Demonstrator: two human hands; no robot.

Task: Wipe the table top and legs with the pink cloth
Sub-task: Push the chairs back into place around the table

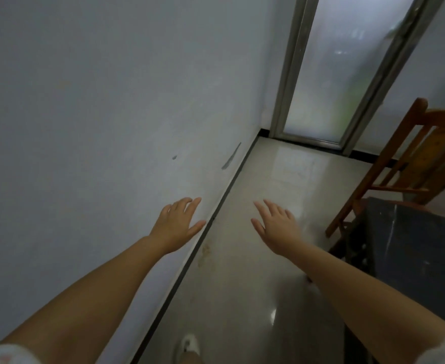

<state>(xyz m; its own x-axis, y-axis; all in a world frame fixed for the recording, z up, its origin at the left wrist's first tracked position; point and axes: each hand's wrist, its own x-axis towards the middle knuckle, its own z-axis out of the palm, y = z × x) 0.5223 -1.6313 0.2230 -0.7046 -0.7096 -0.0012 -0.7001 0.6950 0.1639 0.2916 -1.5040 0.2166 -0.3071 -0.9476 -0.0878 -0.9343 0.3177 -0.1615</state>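
Both my arms stretch forward, palms down, over a glossy tiled floor. My left hand (177, 225) hovers in front of the white wall with its fingers straight and holds nothing. My right hand (278, 225) is spread flat above the floor, also holding nothing. The dark grey table (421, 248) shows only as a corner and part of its top at the right edge, to the right of my right forearm. No pink cloth is in view.
A wooden chair (405, 166) stands behind the table at the right. A white wall (98, 114) fills the left, with a dark skirting line along the floor (245, 271). A frosted glass door (345, 69) is straight ahead. My shoe (188, 346) shows at the bottom.
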